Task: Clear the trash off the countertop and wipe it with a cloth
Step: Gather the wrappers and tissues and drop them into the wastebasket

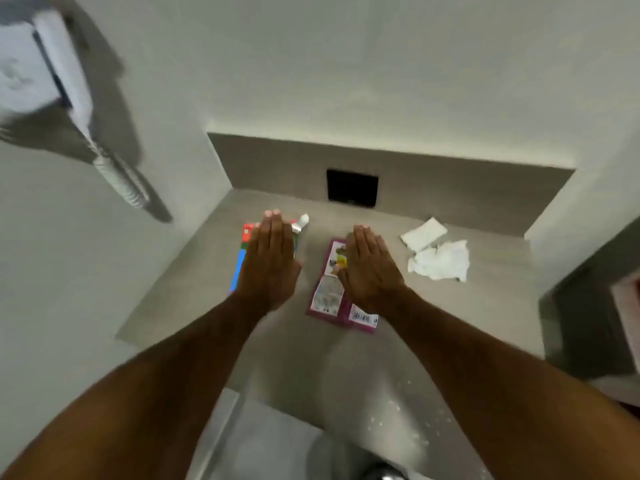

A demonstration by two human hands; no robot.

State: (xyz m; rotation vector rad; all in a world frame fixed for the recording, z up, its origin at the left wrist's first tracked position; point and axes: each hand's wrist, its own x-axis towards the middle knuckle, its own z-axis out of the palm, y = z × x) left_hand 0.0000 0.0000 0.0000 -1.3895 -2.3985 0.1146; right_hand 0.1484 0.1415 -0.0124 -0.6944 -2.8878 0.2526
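Note:
Both of my hands hover flat, palms down, over a grey countertop (pixel 180 292). My left hand (pixel 268 261) covers most of a red, green and blue package (pixel 239 268), with a small white and silver tube tip (pixel 300 222) showing past my fingers. My right hand (pixel 369 265) is above a magenta wrapper (pixel 329 292) with a barcode label. Neither hand holds anything. A folded white napkin (pixel 424 233) and a crumpled white tissue (pixel 441 259) lie to the right. White crumbs (pixel 398 410) speckle the near part of the counter.
A black rectangular plate (pixel 352 187) sits in the low back wall. White walls close in the counter on the left and right. A white paper dispenser (pixel 41 64) hangs on the left wall, blurred. A dark unit (pixel 588 323) stands at the right edge.

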